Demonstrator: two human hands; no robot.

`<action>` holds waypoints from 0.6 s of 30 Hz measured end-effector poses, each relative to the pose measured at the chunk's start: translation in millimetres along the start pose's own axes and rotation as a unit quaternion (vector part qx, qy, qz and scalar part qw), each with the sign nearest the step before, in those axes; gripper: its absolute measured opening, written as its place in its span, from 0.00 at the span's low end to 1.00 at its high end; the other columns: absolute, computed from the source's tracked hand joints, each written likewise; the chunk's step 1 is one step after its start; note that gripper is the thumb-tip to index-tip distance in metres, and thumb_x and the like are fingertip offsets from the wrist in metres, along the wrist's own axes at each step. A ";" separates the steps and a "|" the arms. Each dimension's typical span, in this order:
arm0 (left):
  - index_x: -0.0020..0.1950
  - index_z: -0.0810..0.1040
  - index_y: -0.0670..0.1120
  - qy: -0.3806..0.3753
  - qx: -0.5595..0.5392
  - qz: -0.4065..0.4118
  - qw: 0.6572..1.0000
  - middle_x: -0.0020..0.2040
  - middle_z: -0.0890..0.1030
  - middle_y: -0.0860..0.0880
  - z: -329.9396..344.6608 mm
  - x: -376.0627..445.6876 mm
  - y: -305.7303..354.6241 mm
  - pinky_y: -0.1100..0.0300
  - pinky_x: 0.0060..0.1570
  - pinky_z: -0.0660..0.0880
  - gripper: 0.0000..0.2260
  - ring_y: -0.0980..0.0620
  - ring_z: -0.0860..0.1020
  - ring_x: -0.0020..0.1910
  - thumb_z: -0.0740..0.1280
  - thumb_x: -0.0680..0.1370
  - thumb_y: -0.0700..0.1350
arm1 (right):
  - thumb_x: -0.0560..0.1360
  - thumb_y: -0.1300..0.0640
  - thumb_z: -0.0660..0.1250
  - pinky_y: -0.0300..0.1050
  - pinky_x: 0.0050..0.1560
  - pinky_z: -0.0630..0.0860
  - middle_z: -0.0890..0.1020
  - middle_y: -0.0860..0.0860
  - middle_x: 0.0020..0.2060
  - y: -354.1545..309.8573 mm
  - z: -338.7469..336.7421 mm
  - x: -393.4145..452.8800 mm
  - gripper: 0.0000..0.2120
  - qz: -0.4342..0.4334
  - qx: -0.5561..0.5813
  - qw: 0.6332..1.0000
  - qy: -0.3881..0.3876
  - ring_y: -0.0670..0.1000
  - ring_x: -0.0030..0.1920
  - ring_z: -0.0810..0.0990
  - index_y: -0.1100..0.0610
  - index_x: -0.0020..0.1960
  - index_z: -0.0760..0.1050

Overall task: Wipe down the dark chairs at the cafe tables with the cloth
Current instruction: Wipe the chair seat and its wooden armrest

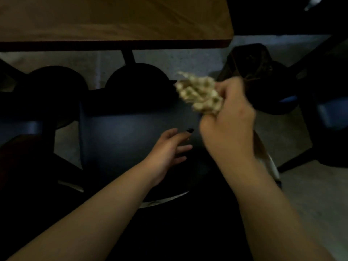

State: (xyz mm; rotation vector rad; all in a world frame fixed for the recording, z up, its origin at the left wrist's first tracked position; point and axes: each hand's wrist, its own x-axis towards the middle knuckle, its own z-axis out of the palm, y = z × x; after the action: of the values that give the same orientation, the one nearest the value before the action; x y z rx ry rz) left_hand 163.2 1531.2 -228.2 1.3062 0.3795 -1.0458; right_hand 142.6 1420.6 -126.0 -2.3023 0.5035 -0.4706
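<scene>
I am gripping the cloth (pixel 200 95) in my right hand (pixel 228 125) above the chair (pixel 120 132), my left hand (pixel 167 149) hanging relaxed below it

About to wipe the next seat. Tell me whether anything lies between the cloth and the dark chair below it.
Nothing visible does. The right hand grips the bunched cloth above the dark chair; the left hand, fingers open, hovers lower over the seat, off to the side.
</scene>
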 end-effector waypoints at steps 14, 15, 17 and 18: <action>0.56 0.84 0.57 -0.184 0.100 -0.108 0.972 0.57 0.84 0.52 54.7 14.3 -58.1 0.61 0.53 0.78 0.22 0.52 0.82 0.56 0.70 0.68 0.67 | 0.65 0.49 0.75 0.39 0.46 0.73 0.79 0.41 0.50 87.6 -60.0 -4.6 0.29 0.329 0.063 0.924 -0.184 0.45 0.50 0.78 0.44 0.64 0.71; 0.59 0.82 0.56 -0.177 0.089 -0.093 0.976 0.58 0.83 0.52 58.9 15.5 -58.2 0.60 0.55 0.76 0.23 0.53 0.81 0.57 0.69 0.70 0.67 | 0.63 0.50 0.77 0.40 0.47 0.76 0.80 0.42 0.50 93.2 -60.2 -4.4 0.30 0.346 0.101 0.913 -0.189 0.45 0.49 0.80 0.44 0.64 0.72; 0.61 0.80 0.55 -0.165 0.076 -0.079 0.980 0.59 0.83 0.52 65.2 15.6 -56.2 0.58 0.57 0.74 0.25 0.53 0.81 0.58 0.67 0.70 0.68 | 0.60 0.53 0.79 0.43 0.44 0.81 0.83 0.44 0.48 102.2 -60.4 -1.8 0.31 0.367 0.161 0.891 -0.216 0.46 0.47 0.83 0.45 0.61 0.73; 0.61 0.80 0.55 -0.159 0.084 -0.072 0.981 0.59 0.83 0.53 67.0 14.8 -55.8 0.58 0.57 0.74 0.26 0.53 0.81 0.58 0.66 0.69 0.69 | 0.60 0.55 0.79 0.44 0.42 0.82 0.83 0.46 0.47 105.0 -60.3 0.0 0.30 0.367 0.176 0.885 -0.226 0.47 0.45 0.83 0.46 0.60 0.74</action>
State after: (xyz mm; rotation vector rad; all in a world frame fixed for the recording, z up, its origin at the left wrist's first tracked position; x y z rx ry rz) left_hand 105.5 1469.2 -253.9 1.2457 0.1470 -1.4113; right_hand 91.6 1316.4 -160.7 -1.6249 0.9016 0.3221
